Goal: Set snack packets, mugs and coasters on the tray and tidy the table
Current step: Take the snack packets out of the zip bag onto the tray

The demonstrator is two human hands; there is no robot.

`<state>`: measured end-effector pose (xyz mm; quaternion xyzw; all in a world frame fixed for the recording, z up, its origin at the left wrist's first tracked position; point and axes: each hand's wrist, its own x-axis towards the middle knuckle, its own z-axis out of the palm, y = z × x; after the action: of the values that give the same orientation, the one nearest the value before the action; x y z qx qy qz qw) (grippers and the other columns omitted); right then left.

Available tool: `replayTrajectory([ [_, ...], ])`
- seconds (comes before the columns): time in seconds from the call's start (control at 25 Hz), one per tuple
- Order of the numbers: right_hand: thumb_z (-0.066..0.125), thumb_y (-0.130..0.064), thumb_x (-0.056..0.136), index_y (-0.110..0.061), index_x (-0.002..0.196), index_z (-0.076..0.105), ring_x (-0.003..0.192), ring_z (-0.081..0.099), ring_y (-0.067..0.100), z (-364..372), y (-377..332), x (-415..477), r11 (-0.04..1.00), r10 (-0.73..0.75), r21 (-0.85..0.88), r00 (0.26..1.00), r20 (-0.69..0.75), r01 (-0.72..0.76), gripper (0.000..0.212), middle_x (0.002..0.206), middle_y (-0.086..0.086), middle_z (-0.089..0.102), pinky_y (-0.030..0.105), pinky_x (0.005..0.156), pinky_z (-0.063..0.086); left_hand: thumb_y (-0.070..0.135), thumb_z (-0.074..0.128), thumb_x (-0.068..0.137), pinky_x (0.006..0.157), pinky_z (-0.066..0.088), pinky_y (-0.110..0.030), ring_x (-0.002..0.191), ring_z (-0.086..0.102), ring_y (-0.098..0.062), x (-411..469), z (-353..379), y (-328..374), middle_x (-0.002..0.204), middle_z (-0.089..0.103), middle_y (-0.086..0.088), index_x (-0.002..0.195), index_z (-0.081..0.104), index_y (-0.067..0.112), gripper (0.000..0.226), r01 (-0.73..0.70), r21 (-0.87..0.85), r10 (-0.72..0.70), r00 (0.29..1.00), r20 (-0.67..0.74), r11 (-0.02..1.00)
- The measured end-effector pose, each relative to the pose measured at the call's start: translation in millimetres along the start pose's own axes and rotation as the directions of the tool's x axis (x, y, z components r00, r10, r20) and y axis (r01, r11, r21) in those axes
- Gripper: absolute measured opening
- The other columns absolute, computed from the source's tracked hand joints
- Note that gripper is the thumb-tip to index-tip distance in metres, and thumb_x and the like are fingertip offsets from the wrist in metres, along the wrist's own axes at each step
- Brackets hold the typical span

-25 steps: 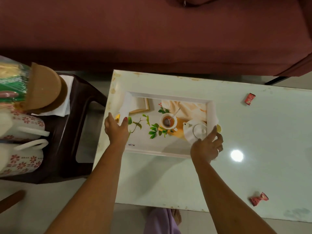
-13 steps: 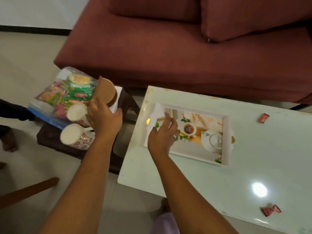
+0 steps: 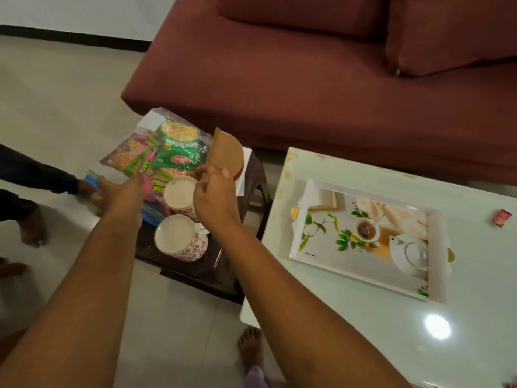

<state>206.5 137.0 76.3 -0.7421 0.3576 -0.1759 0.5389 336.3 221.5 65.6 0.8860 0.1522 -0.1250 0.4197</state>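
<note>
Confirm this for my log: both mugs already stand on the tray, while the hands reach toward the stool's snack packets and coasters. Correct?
Not quite. The head view shows both mugs on the dark stool, not the tray, which is bare. The rest holds: the left hand is at the snack packets, the right hand at the coasters.

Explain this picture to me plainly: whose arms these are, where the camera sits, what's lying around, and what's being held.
No machine here: a person wears a camera on the head, looking down at their own arms. The right hand pinches a round brown coaster, tilted up. The left hand reaches onto the bag of snack packets; whether it grips is unclear. Both sit on a dark stool with two floral mugs. The pale table carries an empty printed tray and a red wrapper.
</note>
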Motion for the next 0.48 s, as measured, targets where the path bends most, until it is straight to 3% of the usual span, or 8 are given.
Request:
replayTrajectory([
  [0.04, 0.046, -0.005, 0.090, -0.006, 0.123, 0.054, 0.114, 0.049, 0.029, 12, -6, 9, 1.000, -0.007, -0.029, 0.999, 0.041, 0.008, 0.034, 0.128, 0.015, 0.047, 0.036, 0.095, 0.044, 0.048, 0.065, 0.080, 0.110, 0.031, -0.040, 0.138, 0.027, -0.031, 15, 0, -7, 0.154, 0.020, -0.011, 0.149, 0.012, 0.023, 0.091, 0.121, -0.104, -0.118, 0.992, 0.036, 0.987],
  [0.12, 0.047, -0.003, 0.090, -0.004, 0.124, 0.054, 0.118, 0.047, 0.031, 33, -17, 28, 0.994, -0.022, -0.105, 0.996, 0.091, 0.032, 0.035, 0.129, 0.016, 0.048, 0.043, 0.102, 0.040, 0.056, 0.071, 0.071, 0.111, 0.030, -0.041, 0.137, 0.030, -0.032, 44, 1, -21, 0.151, 0.026, -0.013, 0.148, 0.011, 0.020, 0.104, 0.232, -0.152, -0.221, 0.971, 0.087, 0.961],
  [0.28, 0.048, -0.004, 0.089, -0.003, 0.124, 0.055, 0.118, 0.049, 0.030, 59, -26, 68, 0.973, -0.032, -0.226, 0.994, 0.102, 0.055, 0.036, 0.129, 0.016, 0.051, 0.042, 0.101, 0.041, 0.048, 0.076, 0.070, 0.111, 0.034, -0.040, 0.131, 0.041, -0.028, 86, 14, -38, 0.146, 0.040, -0.011, 0.144, 0.023, 0.015, 0.097, 0.294, -0.232, -0.215, 0.925, 0.313, 0.927],
  [0.4, 0.048, -0.003, 0.088, -0.004, 0.126, 0.054, 0.121, 0.047, 0.029, 74, -23, 85, 0.970, 0.006, -0.242, 0.995, 0.102, 0.019, 0.039, 0.131, 0.016, 0.050, 0.038, 0.101, 0.040, 0.043, 0.080, 0.066, 0.106, 0.041, -0.046, 0.128, 0.044, -0.031, 102, 28, -45, 0.142, 0.043, -0.013, 0.141, 0.025, 0.015, 0.098, 0.343, -0.262, -0.283, 0.928, 0.242, 0.902],
  [0.48, 0.048, -0.004, 0.088, -0.003, 0.126, 0.054, 0.122, 0.045, 0.029, 81, -16, 88, 0.968, 0.046, -0.249, 0.991, 0.126, -0.014, 0.039, 0.131, 0.017, 0.050, 0.037, 0.101, 0.037, 0.048, 0.081, 0.063, 0.108, 0.038, -0.047, 0.131, 0.041, -0.031, 105, 37, -49, 0.144, 0.042, -0.012, 0.141, 0.031, 0.013, 0.099, 0.386, -0.247, -0.317, 0.907, 0.278, 0.889],
])
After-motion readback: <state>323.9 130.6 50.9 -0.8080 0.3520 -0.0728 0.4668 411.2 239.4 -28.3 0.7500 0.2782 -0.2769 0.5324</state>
